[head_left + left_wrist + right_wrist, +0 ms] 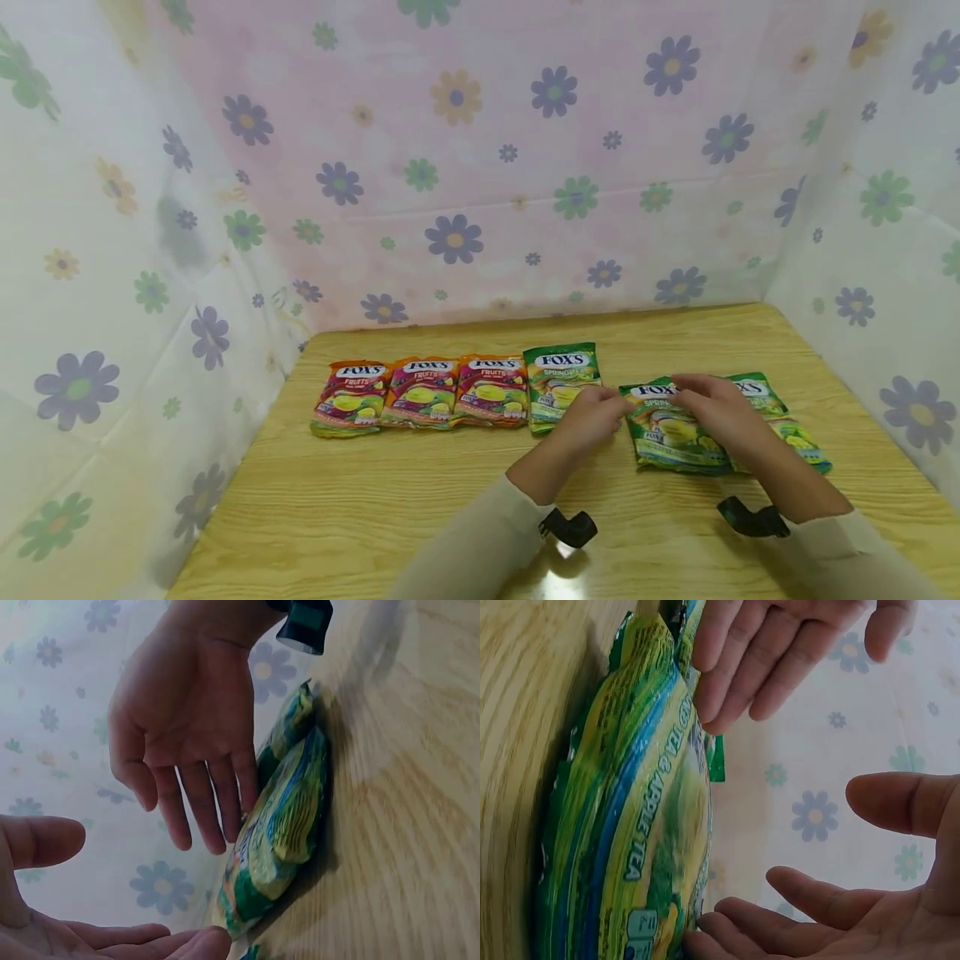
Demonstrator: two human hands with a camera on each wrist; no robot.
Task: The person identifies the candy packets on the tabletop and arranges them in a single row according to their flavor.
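My left hand (588,423) is between two green Fox's Springtea candy bags, the upright one (561,383) on its left and a slightly tilted one (671,433) on its right. In the left wrist view its straight fingers (150,941) reach the end of a green bag (259,862). My right hand (727,417) hovers over the tilted bag and a third green bag (806,442), which it partly covers. In the right wrist view its fingers (810,930) are extended beside the bag (652,847), with thumb apart. Whether its fingertips touch is hard to tell.
Three orange-and-red Fox's Fruits candy bags (350,400), (420,396), (491,393) lie in a row, side by side, left of the green ones. All lie on a wood-grain table (360,508). Flowered cloth (517,183) walls the back and both sides.
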